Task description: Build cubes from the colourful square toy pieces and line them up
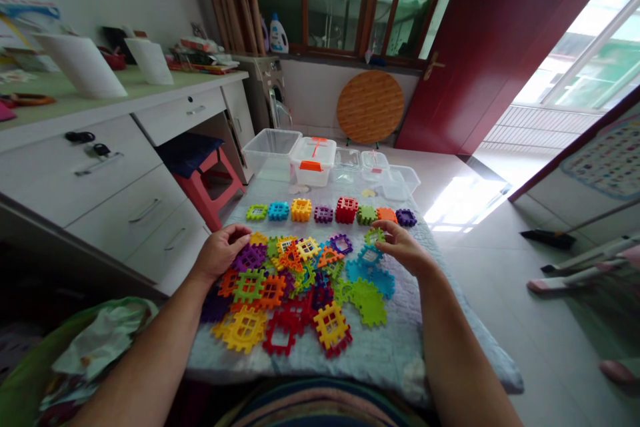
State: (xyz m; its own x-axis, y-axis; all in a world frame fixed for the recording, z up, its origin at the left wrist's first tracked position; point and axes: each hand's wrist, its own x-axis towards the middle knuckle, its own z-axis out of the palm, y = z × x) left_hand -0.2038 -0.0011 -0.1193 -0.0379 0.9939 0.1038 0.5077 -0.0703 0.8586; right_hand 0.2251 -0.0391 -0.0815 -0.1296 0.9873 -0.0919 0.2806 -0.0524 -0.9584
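Note:
At the left edge of a heap of colourful plastic interlocking building pieces [285, 280], my left hand [223, 250] rests with loosely curled fingers, a slight gap showing between thumb and forefinger. Its fingertips are beside a yellow piece [259, 239] and a purple window piece [250, 257]; contact is unclear. My right hand [403, 247] pinches a green window piece [373, 236] between thumb and fingers, above the blue pieces [377, 278]. Beyond the heap runs a row of small stacks sorted by colour, including a red stack [347, 210] and an orange one [387, 214].
Clear plastic boxes stand at the table's far end, among them an open bin [273, 147] and a lidded box with orange clips [313, 163]. A quilted cloth [390, 353] covers the table. A pink stool [215, 180] and white drawers [100, 180] are on the left.

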